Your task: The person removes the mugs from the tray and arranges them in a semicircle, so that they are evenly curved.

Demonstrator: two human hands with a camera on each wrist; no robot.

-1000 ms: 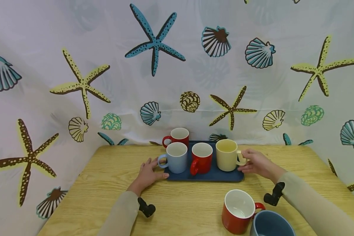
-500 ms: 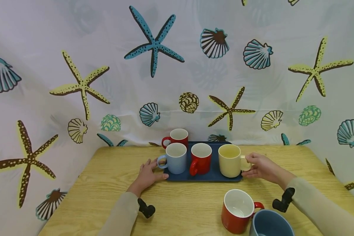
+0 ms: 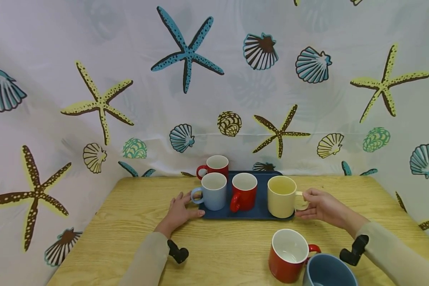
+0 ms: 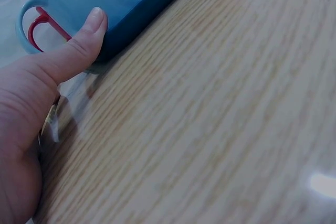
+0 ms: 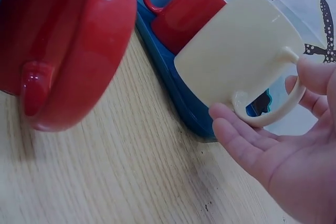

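Note:
My right hand (image 3: 321,208) pinches the handle of a cream mug (image 3: 281,197) over the front right corner of a dark blue tray (image 3: 250,215). In the right wrist view, thumb and fingertips meet at the handle of this cream mug (image 5: 241,45), with the lower fingers beneath it. My left hand (image 3: 178,211) rests at the tray's front left corner. Its straight thumb (image 4: 86,43) touches the tray edge in the left wrist view. Between the hands, a light blue mug (image 3: 214,193) and a red mug (image 3: 246,194) stand upright on the tray.
Another red mug (image 3: 221,170) stands at the back left, partly hidden by the light blue one. Nearer me on the wooden table (image 3: 221,250) are a red mug (image 3: 284,266) and a blue-grey mug (image 3: 329,274). A patterned curtain (image 3: 200,107) hangs close behind the tray.
My right hand has brought the cream mug towards me and slightly right, to the tray's front right corner. My left hand and the other mugs stay put.

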